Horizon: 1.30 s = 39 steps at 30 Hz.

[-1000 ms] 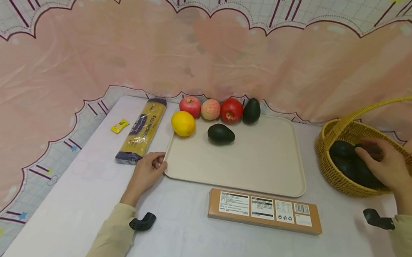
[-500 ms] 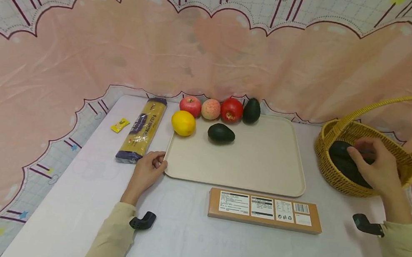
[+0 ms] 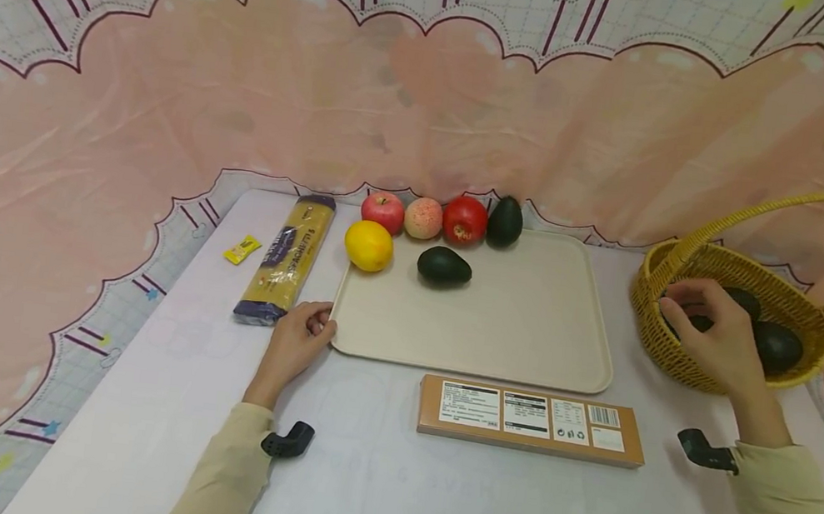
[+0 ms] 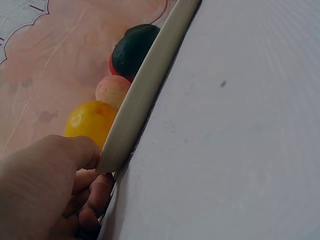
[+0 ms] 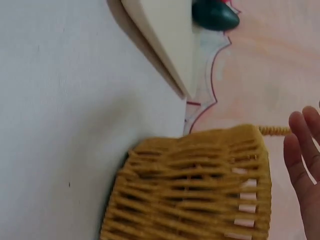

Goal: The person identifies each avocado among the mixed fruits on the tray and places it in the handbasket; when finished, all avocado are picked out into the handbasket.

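My left hand (image 3: pixel 297 341) pinches the left rim of the beige tray (image 3: pixel 525 327), thumb on top and fingers curled below, as the left wrist view shows. One dark avocado (image 3: pixel 444 267) lies on the tray. On the right, my right hand (image 3: pixel 717 327) is over the left part of a yellow wicker basket (image 3: pixel 672 364), its fingers loosely bent. Below it a dark avocado (image 3: pixel 701 322) is mostly hidden. Two more avocados, one nearer (image 3: pixel 777 347) and one behind (image 3: pixel 743 302), lie farther right inside. In the right wrist view, the visible fingers (image 5: pixel 295 160) hold nothing I can see.
Along the tray's back stand an apple (image 3: pixel 383 212), a peach (image 3: pixel 424 218), a pomegranate (image 3: pixel 464 221) and another avocado (image 3: pixel 504 221); a lemon (image 3: pixel 369 246) sits back left. Spaghetti (image 3: pixel 287 261) and a yellow sachet (image 3: pixel 242 249) lie left, a cardboard box (image 3: pixel 530 420) in front.
My right hand has moved left inside the basket, uncovering the avocados on its right side. My left hand stays at the tray's rim.
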Tool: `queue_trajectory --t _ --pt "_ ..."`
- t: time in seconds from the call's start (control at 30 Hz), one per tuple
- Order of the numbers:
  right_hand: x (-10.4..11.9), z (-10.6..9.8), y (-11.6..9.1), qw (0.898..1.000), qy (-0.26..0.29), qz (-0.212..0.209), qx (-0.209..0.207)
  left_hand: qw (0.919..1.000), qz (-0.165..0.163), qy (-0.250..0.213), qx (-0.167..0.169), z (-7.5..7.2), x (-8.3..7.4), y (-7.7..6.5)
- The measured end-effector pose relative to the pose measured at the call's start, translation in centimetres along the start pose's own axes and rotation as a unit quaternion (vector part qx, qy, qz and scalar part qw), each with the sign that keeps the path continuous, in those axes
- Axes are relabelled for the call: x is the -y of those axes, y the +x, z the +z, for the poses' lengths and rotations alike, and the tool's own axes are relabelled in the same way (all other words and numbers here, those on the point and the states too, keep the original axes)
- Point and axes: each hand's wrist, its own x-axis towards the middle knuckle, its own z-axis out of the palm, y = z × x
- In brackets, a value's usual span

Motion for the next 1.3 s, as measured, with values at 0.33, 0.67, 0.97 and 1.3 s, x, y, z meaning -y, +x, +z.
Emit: queue_trajectory --t 0.33,0.67,0.97,1.3 --pt "1.2 1.7 1.3 0.998 -0.007 0.003 0.055 1.0 0.003 0.002 -0.004 0.0 0.0 0.1" --pt "2.3 4.2 2.5 0.992 -0.008 0.011 0.127 1.0 0.007 0.0 -0.004 0.1 0.3 0.1" --pt "3.0 6.2 3.7 0.986 0.008 0.006 0.166 0.9999 0.015 -0.002 -0.009 0.1 0.1 0.0" --pt "4.3 7.6 5.2 0.977 0.003 0.022 0.21 0.9997 0.019 0.001 -0.013 0.0 0.1 -0.2"
